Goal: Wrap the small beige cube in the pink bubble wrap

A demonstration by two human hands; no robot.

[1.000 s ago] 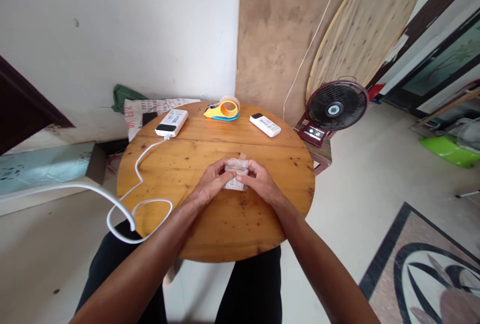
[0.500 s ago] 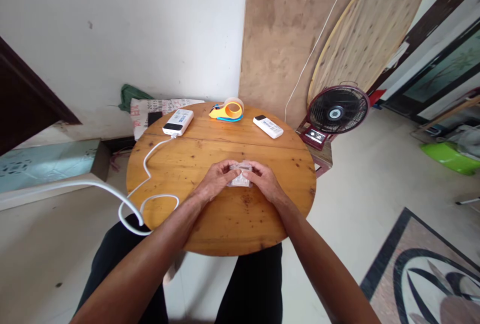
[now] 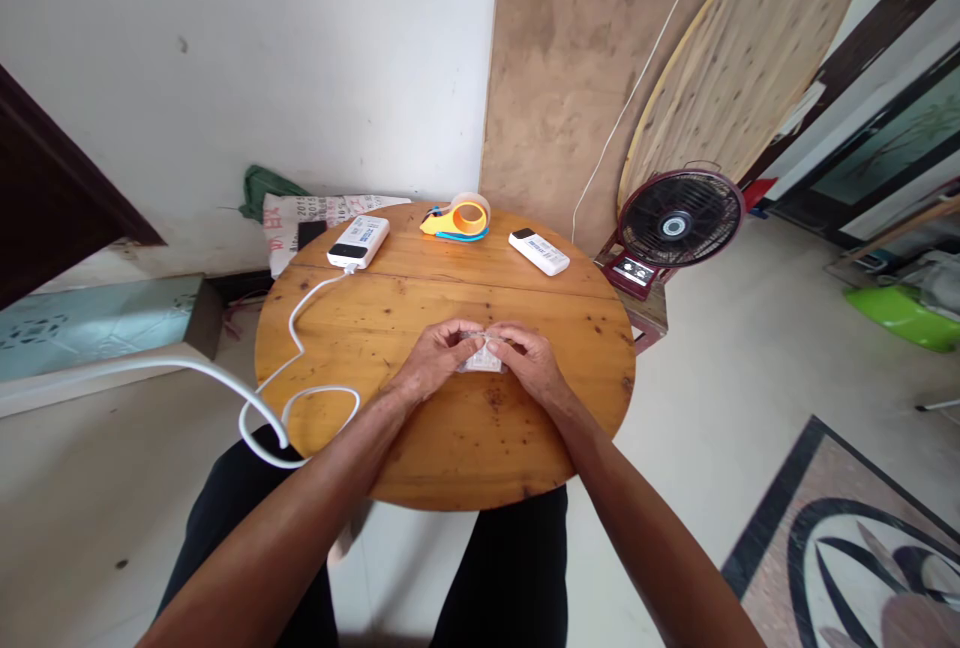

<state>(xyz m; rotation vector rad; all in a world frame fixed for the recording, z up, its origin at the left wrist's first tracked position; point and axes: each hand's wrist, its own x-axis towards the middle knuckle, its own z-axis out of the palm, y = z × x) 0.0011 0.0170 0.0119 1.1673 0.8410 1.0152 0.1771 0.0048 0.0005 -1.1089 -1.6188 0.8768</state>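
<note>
Between my two hands, over the middle of the round wooden table (image 3: 420, 453), is a small clear plastic packet with whitish contents (image 3: 481, 360). My left hand (image 3: 435, 358) grips its left side, thumb on top. From the right, my right hand (image 3: 531, 360) pinches it, its fingers curled along the far edge and the thumb near the other thumb. The fingers cover the packet's far part, and what exactly is inside is too small to make out.
At the table's back stand a white power bank (image 3: 360, 241) with a white cable (image 3: 294, 318), an orange tape dispenser (image 3: 454, 219) and a second white power bank (image 3: 538, 253). A fan (image 3: 673, 226) stands right of the table on a small wooden stand.
My right hand's fingers have shifted inward along the packet's far edge, covering more of it. My left hand stays nearly in place. The view has shifted slightly.
</note>
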